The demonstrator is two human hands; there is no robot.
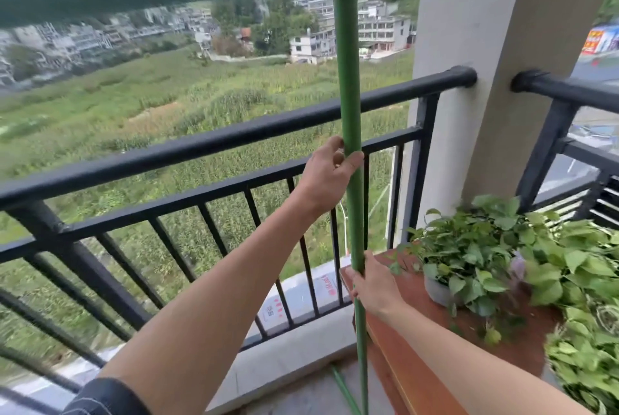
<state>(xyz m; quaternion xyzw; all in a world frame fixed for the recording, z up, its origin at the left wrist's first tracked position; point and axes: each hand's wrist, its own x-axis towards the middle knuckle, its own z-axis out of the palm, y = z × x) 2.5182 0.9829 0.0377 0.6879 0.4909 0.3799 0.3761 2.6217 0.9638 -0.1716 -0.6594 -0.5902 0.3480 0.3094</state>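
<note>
Both hands, left hand (330,170) above right hand (375,284), grip the green pipe (350,79) beside the railing (207,146).

Your two arms are bare from wrist to above the elbow, w/ no watch, rings or gloves visible. Your left arm's upper part wears a short dark navy sleeve (104,396) w/ faint pale stitch-like flecks; right sleeve is out of frame.

Both arms out fwd, left hand (330,173) above right hand (375,284), fingers curled
</note>
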